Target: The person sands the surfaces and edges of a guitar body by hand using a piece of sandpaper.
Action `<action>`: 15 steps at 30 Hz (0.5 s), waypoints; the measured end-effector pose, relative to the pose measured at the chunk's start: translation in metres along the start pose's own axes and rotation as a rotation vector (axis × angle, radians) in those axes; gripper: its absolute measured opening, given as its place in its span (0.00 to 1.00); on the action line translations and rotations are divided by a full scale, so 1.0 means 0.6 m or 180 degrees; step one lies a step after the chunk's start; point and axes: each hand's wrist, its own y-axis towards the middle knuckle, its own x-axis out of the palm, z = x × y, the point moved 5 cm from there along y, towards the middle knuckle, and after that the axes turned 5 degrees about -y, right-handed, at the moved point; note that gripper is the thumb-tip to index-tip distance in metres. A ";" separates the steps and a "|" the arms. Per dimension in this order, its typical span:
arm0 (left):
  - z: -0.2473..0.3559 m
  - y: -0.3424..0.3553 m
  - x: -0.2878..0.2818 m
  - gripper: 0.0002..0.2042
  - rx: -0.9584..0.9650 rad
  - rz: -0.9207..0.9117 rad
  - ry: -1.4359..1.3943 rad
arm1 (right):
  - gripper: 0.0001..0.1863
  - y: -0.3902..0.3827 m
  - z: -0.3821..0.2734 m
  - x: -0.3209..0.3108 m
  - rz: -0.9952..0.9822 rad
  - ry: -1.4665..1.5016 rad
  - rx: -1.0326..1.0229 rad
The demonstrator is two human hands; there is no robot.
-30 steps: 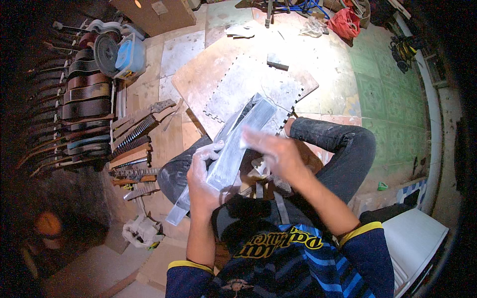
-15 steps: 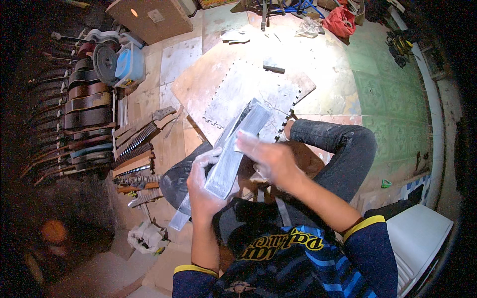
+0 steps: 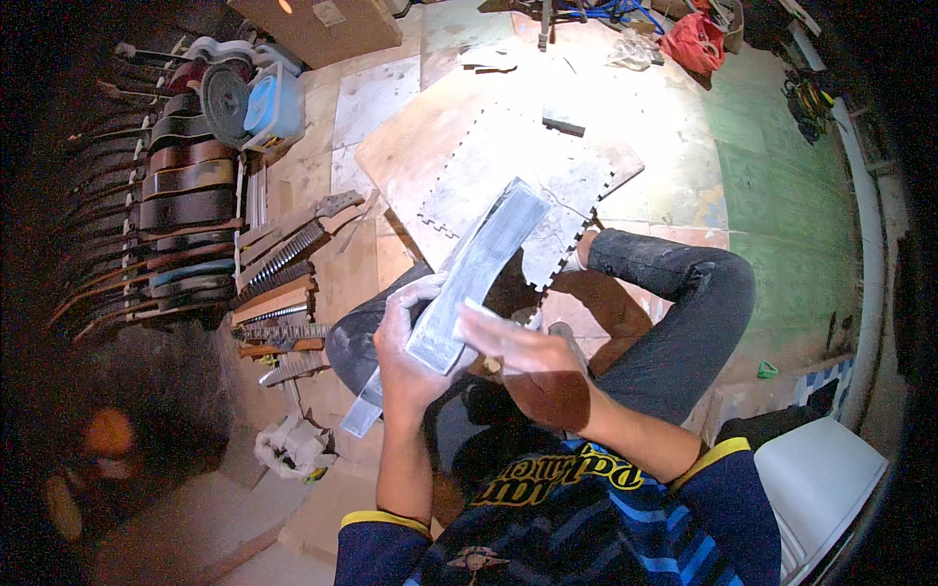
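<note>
A long flat grey board (image 3: 489,264), streaked with white dust, slants up and away from me over my lap. My left hand (image 3: 403,337) is wrapped round its near left edge, with pale dust on the fingers. Against the board's near right side, my right hand (image 3: 523,347) presses a small pale pad (image 3: 469,311), apparently sandpaper, under closed fingers; its far side is hidden. Below my left hand, a narrow grey strip (image 3: 363,405) sticks out beside my leg; whether it joins the board I cannot tell.
Foam mats (image 3: 508,146) with toothed edges lie on the floor ahead. Several guitar necks (image 3: 293,259) lie at left, by a row of guitar bodies (image 3: 191,210). A blue-lidded tub (image 3: 274,107) stands behind them. A dark block (image 3: 564,127) rests ahead; a white chair (image 3: 816,479) stands right.
My right hand has slid down the board toward me with the pale pad. My left hand keeps its grip on the board. The whole view has shifted slightly.
</note>
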 end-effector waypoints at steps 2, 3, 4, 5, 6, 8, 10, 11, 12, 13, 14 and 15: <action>-0.007 -0.002 0.004 0.29 0.0123 -0.0004 -0.0239 | 0.33 -0.012 0.004 0.003 -0.0180 0.0280 -0.0363; -0.008 -0.003 0.003 0.29 0.0124 -0.0002 -0.0228 | 0.33 -0.008 0.012 0.008 -0.0180 0.0289 -0.0369; -0.008 -0.001 0.003 0.28 0.0036 0.0025 -0.0164 | 0.32 0.008 0.018 0.004 0.0016 -0.0071 -0.0279; -0.008 0.000 0.003 0.28 -0.0051 0.0051 -0.0100 | 0.31 0.020 0.016 -0.001 0.0214 -0.0431 -0.0190; -0.010 0.000 0.002 0.28 -0.0050 0.0058 -0.0101 | 0.26 0.001 -0.015 0.004 0.0036 -0.0759 -0.0130; -0.012 -0.001 0.005 0.27 0.0026 0.0039 -0.0189 | 0.25 -0.020 -0.011 0.018 0.0120 -0.0117 -0.0093; -0.006 -0.005 0.010 0.27 -0.0005 0.0034 -0.0209 | 0.24 0.000 0.016 0.002 0.0285 -0.0305 -0.0212; -0.004 -0.006 0.012 0.27 -0.0033 0.0035 -0.0223 | 0.23 0.012 0.030 -0.006 0.0419 -0.0354 0.0021; -0.005 -0.004 0.011 0.27 -0.0028 0.0036 -0.0225 | 0.22 0.004 0.016 -0.005 0.0423 -0.0447 0.0064; -0.006 0.001 0.005 0.27 0.0103 0.0037 -0.0131 | 0.22 -0.005 0.000 -0.001 0.0432 -0.0443 0.0063; -0.007 -0.003 0.002 0.27 0.0188 0.0024 -0.0036 | 0.24 -0.023 -0.020 0.012 0.0206 -0.0213 -0.0138; -0.007 -0.009 0.000 0.27 0.0147 0.0005 -0.0029 | 0.26 -0.034 -0.033 0.023 -0.0015 0.0022 -0.0338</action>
